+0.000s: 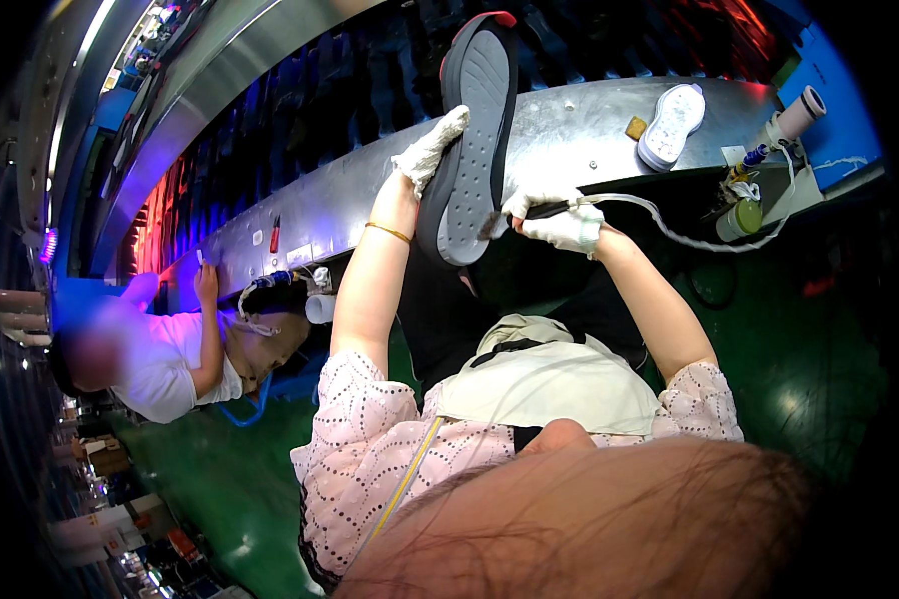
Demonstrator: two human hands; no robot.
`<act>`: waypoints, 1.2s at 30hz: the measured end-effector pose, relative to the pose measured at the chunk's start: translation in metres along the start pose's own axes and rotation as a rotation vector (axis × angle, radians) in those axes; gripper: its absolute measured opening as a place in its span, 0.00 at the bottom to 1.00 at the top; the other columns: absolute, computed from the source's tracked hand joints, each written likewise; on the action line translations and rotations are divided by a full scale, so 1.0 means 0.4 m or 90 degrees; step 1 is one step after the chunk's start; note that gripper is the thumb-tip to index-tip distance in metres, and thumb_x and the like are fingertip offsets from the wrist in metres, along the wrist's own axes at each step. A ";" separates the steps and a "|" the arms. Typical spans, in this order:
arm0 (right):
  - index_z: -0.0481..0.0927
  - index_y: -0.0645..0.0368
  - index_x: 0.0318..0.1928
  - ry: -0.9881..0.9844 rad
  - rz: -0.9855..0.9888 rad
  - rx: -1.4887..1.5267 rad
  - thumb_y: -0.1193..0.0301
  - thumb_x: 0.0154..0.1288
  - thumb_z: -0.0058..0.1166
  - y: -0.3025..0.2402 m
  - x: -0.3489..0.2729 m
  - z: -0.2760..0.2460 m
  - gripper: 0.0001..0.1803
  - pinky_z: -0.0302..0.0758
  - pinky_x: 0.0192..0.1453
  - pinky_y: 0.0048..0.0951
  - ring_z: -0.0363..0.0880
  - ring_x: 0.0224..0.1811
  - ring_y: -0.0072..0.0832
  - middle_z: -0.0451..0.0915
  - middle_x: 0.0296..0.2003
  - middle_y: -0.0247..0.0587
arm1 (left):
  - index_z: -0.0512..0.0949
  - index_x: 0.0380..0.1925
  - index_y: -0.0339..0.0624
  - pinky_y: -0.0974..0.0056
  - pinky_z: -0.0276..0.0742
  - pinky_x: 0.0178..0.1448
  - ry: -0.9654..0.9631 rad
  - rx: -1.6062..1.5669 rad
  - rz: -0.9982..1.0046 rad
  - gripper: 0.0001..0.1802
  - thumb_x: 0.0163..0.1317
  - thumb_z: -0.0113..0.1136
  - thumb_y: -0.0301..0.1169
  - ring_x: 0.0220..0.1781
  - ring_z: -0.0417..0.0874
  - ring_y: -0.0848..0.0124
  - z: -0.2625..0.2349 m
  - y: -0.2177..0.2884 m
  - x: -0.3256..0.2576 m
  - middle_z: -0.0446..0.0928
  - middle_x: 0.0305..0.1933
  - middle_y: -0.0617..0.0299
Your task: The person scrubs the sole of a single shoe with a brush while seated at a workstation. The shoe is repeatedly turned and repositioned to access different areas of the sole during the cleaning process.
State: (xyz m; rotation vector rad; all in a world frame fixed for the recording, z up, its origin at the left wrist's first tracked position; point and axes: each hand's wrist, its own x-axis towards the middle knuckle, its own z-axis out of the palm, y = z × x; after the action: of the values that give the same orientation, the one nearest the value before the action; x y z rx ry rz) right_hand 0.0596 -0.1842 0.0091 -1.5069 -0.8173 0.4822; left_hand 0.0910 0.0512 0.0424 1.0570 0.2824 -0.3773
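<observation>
While the left hand (432,150) grips a sole (477,130) and the right hand (561,226) a brush (544,211), drag from the right-side hose (709,247) could jerk the bristles (491,228) astray.

Sole (477,150) grey — dark-edged; blouse (355,409) pink, dark-dotted; floor (255,489) green.

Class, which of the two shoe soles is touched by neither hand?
The white sole, lying on the metal ledge beside a small yellowish block; the left hand holds the grey sole.
</observation>
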 end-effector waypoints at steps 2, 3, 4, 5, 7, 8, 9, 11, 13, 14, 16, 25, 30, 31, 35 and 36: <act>0.81 0.57 0.30 -0.001 0.066 -0.047 0.82 0.49 0.60 0.002 0.001 -0.005 0.08 0.74 0.45 0.23 0.78 0.36 0.20 0.81 0.31 0.31 | 0.75 0.58 0.40 0.61 0.84 0.51 0.002 0.011 0.003 0.27 0.64 0.63 0.44 0.46 0.85 0.66 -0.002 0.000 -0.003 0.82 0.49 0.55; 0.81 0.57 0.30 -0.001 0.034 0.034 0.83 0.50 0.59 0.002 0.000 -0.009 0.08 0.74 0.46 0.23 0.78 0.37 0.20 0.81 0.32 0.31 | 0.75 0.58 0.40 0.61 0.83 0.51 0.008 0.012 -0.036 0.27 0.64 0.63 0.43 0.45 0.85 0.66 -0.005 0.000 -0.006 0.82 0.49 0.55; 0.81 0.57 0.30 0.039 0.065 0.077 0.83 0.51 0.58 0.001 0.002 -0.014 0.07 0.74 0.46 0.23 0.78 0.38 0.20 0.81 0.32 0.31 | 0.74 0.58 0.40 0.61 0.83 0.51 0.011 0.011 -0.023 0.27 0.64 0.63 0.44 0.46 0.85 0.66 -0.006 -0.001 -0.006 0.82 0.50 0.55; 0.80 0.57 0.30 0.067 0.030 0.168 0.83 0.53 0.57 -0.001 0.002 -0.018 0.07 0.74 0.46 0.23 0.78 0.39 0.20 0.81 0.34 0.31 | 0.74 0.58 0.40 0.61 0.83 0.52 0.012 0.010 -0.009 0.28 0.63 0.63 0.44 0.46 0.85 0.66 -0.008 -0.002 -0.007 0.81 0.50 0.55; 0.80 0.57 0.30 0.112 0.078 0.036 0.84 0.52 0.55 -0.004 0.006 -0.025 0.08 0.74 0.44 0.23 0.77 0.39 0.19 0.80 0.34 0.30 | 0.74 0.59 0.40 0.61 0.83 0.52 0.002 0.009 0.016 0.28 0.63 0.63 0.44 0.47 0.84 0.66 -0.012 -0.005 -0.005 0.81 0.51 0.55; 0.80 0.57 0.29 0.100 0.056 -0.026 0.84 0.52 0.56 -0.006 0.010 -0.027 0.08 0.74 0.43 0.23 0.77 0.37 0.19 0.81 0.33 0.29 | 0.73 0.59 0.40 0.61 0.83 0.52 -0.008 0.008 0.026 0.29 0.63 0.63 0.45 0.47 0.84 0.67 -0.014 -0.005 -0.004 0.81 0.52 0.55; 0.80 0.57 0.28 0.082 0.043 -0.058 0.84 0.50 0.57 -0.008 0.012 -0.030 0.08 0.74 0.42 0.22 0.77 0.36 0.19 0.81 0.32 0.29 | 0.73 0.59 0.40 0.61 0.83 0.53 -0.017 0.008 0.038 0.29 0.63 0.63 0.45 0.48 0.84 0.67 -0.016 -0.005 -0.004 0.80 0.52 0.55; 0.80 0.56 0.26 0.020 -0.005 -0.073 0.83 0.47 0.58 -0.012 0.017 -0.040 0.07 0.73 0.39 0.22 0.77 0.31 0.19 0.82 0.28 0.30 | 0.73 0.60 0.40 0.61 0.82 0.53 0.008 0.036 -0.007 0.30 0.64 0.62 0.45 0.48 0.84 0.67 -0.018 -0.004 -0.006 0.80 0.54 0.55; 0.80 0.57 0.27 0.015 -0.012 0.003 0.84 0.47 0.55 -0.013 0.025 -0.056 0.08 0.73 0.41 0.21 0.77 0.36 0.19 0.81 0.32 0.31 | 0.72 0.60 0.40 0.60 0.82 0.54 0.013 0.065 0.004 0.30 0.64 0.62 0.46 0.49 0.84 0.66 -0.018 -0.005 -0.014 0.80 0.54 0.55; 0.80 0.57 0.28 0.052 -0.051 0.019 0.84 0.48 0.54 -0.013 0.026 -0.067 0.09 0.72 0.42 0.21 0.76 0.38 0.19 0.81 0.33 0.32 | 0.72 0.60 0.40 0.60 0.82 0.54 -0.014 0.048 0.013 0.30 0.64 0.62 0.46 0.49 0.84 0.66 -0.017 -0.004 -0.018 0.80 0.54 0.55; 0.79 0.57 0.33 0.079 0.002 0.099 0.83 0.49 0.54 -0.009 0.037 -0.082 0.10 0.73 0.44 0.21 0.77 0.40 0.19 0.80 0.34 0.33 | 0.72 0.60 0.40 0.60 0.82 0.54 -0.050 0.013 0.012 0.30 0.63 0.63 0.45 0.49 0.84 0.65 -0.012 -0.004 -0.028 0.80 0.54 0.56; 0.78 0.58 0.33 0.094 -0.031 0.148 0.81 0.49 0.57 -0.006 0.056 -0.126 0.09 0.75 0.48 0.24 0.78 0.39 0.21 0.81 0.38 0.34 | 0.78 0.54 0.42 0.65 0.81 0.51 0.061 0.029 0.018 0.21 0.63 0.65 0.38 0.44 0.83 0.70 0.007 -0.002 -0.066 0.82 0.47 0.61; 0.79 0.59 0.30 0.056 0.163 0.161 0.82 0.44 0.56 -0.037 0.044 -0.138 0.09 0.76 0.49 0.28 0.79 0.38 0.24 0.81 0.34 0.36 | 0.75 0.57 0.41 0.63 0.81 0.53 0.083 0.074 0.009 0.22 0.65 0.62 0.37 0.48 0.83 0.67 -0.007 -0.009 -0.060 0.81 0.51 0.58; 0.79 0.59 0.30 0.055 0.138 0.179 0.82 0.45 0.57 -0.043 0.043 -0.132 0.09 0.76 0.49 0.27 0.79 0.39 0.24 0.82 0.35 0.37 | 0.75 0.57 0.40 0.62 0.81 0.54 0.069 0.049 0.025 0.23 0.65 0.61 0.39 0.48 0.84 0.66 -0.008 -0.013 -0.057 0.81 0.51 0.57; 0.79 0.58 0.33 0.078 0.005 0.138 0.79 0.51 0.57 -0.057 0.049 -0.102 0.07 0.75 0.45 0.24 0.78 0.39 0.23 0.81 0.35 0.36 | 0.73 0.59 0.40 0.61 0.82 0.54 -0.028 -0.036 0.016 0.27 0.65 0.61 0.43 0.47 0.84 0.65 -0.014 -0.017 -0.045 0.81 0.51 0.54; 0.79 0.57 0.33 0.063 -0.067 0.096 0.80 0.51 0.56 -0.056 0.056 -0.090 0.07 0.75 0.42 0.23 0.77 0.36 0.22 0.81 0.34 0.34 | 0.73 0.59 0.40 0.61 0.82 0.54 -0.029 -0.031 0.028 0.28 0.64 0.61 0.44 0.47 0.84 0.65 -0.016 -0.014 -0.044 0.80 0.51 0.54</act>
State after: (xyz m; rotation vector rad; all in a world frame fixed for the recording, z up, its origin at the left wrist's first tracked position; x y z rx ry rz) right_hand 0.0959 -0.1932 0.0391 -1.3313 -0.7618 0.3799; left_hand 0.0726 0.0571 0.0420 1.0043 0.2258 -0.3538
